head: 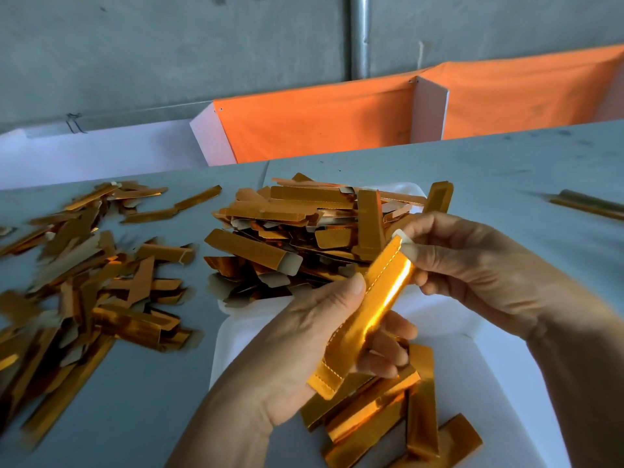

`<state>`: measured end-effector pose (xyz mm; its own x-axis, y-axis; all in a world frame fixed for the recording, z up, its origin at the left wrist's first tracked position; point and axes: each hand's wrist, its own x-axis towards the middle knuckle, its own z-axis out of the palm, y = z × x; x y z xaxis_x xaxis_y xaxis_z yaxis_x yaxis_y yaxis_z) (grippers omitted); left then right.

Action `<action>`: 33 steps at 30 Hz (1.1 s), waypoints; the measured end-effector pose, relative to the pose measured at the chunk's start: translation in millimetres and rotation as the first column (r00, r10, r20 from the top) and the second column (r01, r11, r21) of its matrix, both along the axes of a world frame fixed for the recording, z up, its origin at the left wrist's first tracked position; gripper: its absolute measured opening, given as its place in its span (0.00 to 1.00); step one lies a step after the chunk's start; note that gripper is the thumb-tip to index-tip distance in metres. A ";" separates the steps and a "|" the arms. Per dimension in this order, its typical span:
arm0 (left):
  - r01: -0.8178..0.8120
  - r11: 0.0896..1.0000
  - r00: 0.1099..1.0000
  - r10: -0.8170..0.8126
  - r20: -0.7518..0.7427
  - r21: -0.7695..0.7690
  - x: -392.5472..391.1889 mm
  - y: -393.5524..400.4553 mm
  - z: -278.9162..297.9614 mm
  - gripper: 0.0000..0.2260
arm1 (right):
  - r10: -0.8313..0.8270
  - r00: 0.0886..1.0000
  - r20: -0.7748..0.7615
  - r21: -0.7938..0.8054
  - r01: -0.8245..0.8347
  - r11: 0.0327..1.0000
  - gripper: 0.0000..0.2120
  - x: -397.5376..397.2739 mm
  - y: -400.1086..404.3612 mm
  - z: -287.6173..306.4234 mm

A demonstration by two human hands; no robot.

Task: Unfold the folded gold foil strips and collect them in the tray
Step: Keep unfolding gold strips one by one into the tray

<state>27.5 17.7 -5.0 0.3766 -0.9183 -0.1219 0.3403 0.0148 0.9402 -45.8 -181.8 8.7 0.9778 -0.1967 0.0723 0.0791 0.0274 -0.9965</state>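
Head view, one entry. My left hand (297,346) grips the lower half of a gold foil strip (368,319), thumb along its edge. My right hand (472,265) pinches the strip's top end. The strip is held above the white tray (449,315), whose far end carries a heap of strips (297,231). Loose pile (84,282) lies on the table, left. Step, as I judge it: opening the strip. Next: spread the fold flat, lay it in the tray.
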 end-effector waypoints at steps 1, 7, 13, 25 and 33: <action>-0.046 0.999 0.997 0.044 0.060 0.021 0.3 -0.8 -1.5 0.17 | -0.033 0.999 0.024 0.001 0.033 0.999 0.07 0.8 0.3 -0.6; -0.305 0.950 0.812 0.218 0.542 0.074 -3.9 -9.1 -3.2 0.24 | -0.070 0.992 0.107 -0.037 0.074 0.997 0.08 1.0 2.2 0.0; -0.331 0.943 0.725 0.231 0.649 0.034 -8.3 -12.0 -1.3 0.23 | -0.049 0.992 0.116 -0.075 0.058 0.996 0.10 1.8 6.5 2.1; -0.206 0.972 0.841 0.117 0.529 0.112 -7.5 -6.9 2.2 0.19 | -0.010 0.999 0.035 -0.149 0.016 0.989 0.08 -2.5 5.6 6.5; -0.549 0.835 0.250 0.216 0.944 -0.045 -16.3 -19.8 -7.0 0.33 | -0.170 0.984 0.053 -0.180 0.177 0.967 0.07 3.1 12.7 2.5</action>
